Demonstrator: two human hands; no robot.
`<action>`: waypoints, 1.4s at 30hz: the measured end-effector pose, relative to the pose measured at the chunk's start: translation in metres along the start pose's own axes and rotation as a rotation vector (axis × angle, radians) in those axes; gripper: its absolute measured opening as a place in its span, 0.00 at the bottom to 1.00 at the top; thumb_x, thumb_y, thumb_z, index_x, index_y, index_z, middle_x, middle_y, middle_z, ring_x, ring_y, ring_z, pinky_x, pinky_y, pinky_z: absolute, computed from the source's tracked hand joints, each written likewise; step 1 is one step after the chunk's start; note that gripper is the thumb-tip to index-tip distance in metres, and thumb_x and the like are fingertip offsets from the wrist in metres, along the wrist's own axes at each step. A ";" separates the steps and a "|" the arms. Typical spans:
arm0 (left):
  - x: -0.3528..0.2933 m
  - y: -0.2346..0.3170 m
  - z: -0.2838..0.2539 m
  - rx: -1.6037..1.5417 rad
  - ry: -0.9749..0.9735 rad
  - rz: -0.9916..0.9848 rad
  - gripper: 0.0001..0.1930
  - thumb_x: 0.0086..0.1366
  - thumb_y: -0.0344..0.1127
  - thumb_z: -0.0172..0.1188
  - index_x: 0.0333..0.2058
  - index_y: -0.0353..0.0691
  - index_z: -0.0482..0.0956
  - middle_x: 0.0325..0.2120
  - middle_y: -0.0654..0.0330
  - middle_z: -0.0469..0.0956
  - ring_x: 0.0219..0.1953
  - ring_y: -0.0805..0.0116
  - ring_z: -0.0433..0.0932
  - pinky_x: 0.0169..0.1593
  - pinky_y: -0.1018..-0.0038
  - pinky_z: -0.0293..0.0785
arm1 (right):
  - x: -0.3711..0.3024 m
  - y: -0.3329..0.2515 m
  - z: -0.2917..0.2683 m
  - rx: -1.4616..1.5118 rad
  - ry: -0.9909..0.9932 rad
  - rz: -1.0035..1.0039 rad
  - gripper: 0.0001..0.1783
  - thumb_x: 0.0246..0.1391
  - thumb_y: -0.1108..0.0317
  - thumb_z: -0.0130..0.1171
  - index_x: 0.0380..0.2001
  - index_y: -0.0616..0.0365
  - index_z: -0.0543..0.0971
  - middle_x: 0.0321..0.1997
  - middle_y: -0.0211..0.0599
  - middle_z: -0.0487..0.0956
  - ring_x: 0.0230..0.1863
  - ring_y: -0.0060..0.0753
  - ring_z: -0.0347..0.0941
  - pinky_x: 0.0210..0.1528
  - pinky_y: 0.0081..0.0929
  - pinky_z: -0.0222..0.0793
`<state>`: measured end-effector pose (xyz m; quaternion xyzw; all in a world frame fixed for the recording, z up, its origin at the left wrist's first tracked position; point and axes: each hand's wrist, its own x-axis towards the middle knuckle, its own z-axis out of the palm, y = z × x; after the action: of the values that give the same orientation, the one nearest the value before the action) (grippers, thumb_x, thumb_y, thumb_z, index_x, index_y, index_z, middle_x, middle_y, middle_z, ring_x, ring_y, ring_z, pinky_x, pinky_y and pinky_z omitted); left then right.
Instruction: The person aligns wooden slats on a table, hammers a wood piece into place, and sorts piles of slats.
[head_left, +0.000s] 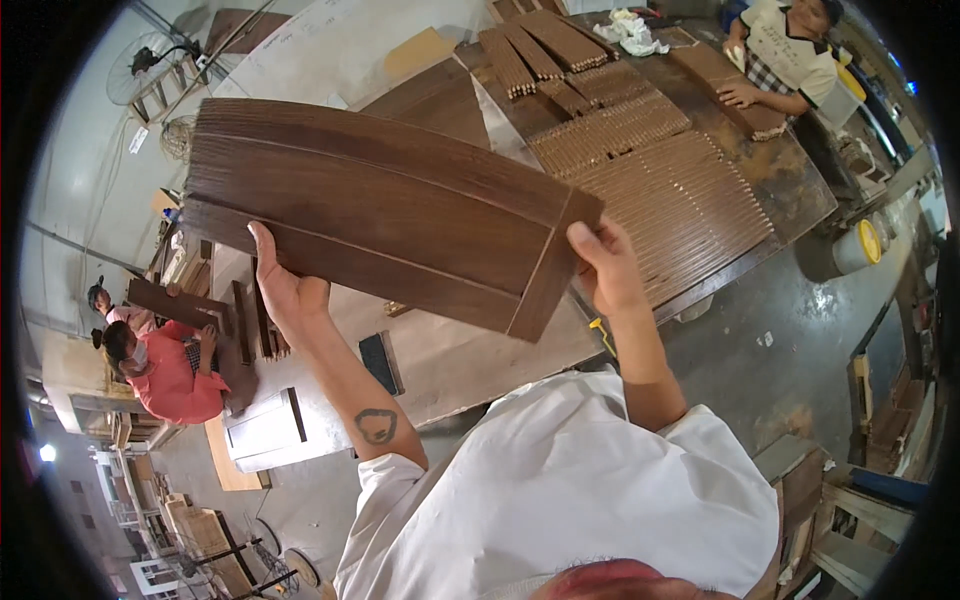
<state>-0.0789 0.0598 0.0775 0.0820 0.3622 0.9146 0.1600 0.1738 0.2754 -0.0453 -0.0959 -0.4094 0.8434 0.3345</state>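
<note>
A long dark brown wooden panel (380, 205) is held up at a tilt over the worktable (470, 370). Grooved lines run along its length, and a cross strip closes its right end. My left hand (288, 285) grips the lower edge toward the left, thumb on the face and fingers hidden behind. At the right end, my right hand (605, 262) clasps the short edge with its thumb in front. Below the panel, a dark block (378, 362) lies on the table, and a small yellow object (602, 335) shows at the table edge beneath my right wrist.
Rows of narrow brown wooden pieces (670, 210) cover a second table, with a white cloth (640, 35) at its far side. One person (790, 55) handles wood at far right; another in red (175, 375) holds a board at left. A bucket (858, 246) stands on the floor.
</note>
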 end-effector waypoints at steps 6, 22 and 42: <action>-0.048 -0.039 0.061 0.139 -0.018 0.067 0.25 0.64 0.42 0.60 0.54 0.32 0.69 0.51 0.53 0.73 0.52 0.60 0.72 0.55 0.66 0.69 | -0.014 -0.014 0.027 0.139 0.096 0.111 0.27 0.52 0.62 0.65 0.52 0.64 0.72 0.49 0.38 0.77 0.51 0.30 0.72 0.52 0.32 0.70; -0.105 -0.085 0.027 0.135 -0.218 0.391 0.27 0.51 0.24 0.62 0.52 0.35 0.71 0.49 0.53 0.73 0.47 0.60 0.73 0.50 0.58 0.75 | -0.002 0.011 0.013 0.240 0.020 0.162 0.27 0.53 0.59 0.65 0.52 0.63 0.70 0.45 0.35 0.77 0.42 0.27 0.74 0.36 0.27 0.73; -0.104 -0.059 -0.003 1.714 -0.706 1.020 0.29 0.58 0.38 0.51 0.61 0.46 0.66 0.65 0.54 0.57 0.66 0.52 0.56 0.66 0.53 0.53 | -0.016 0.034 0.119 -0.099 -0.161 0.108 0.37 0.62 0.53 0.46 0.67 0.59 0.52 0.71 0.40 0.52 0.71 0.41 0.50 0.70 0.41 0.47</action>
<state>0.0316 0.0621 0.0311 0.5712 0.7424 0.2366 -0.2581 0.1177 0.1755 0.0038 -0.0662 -0.4703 0.8439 0.2495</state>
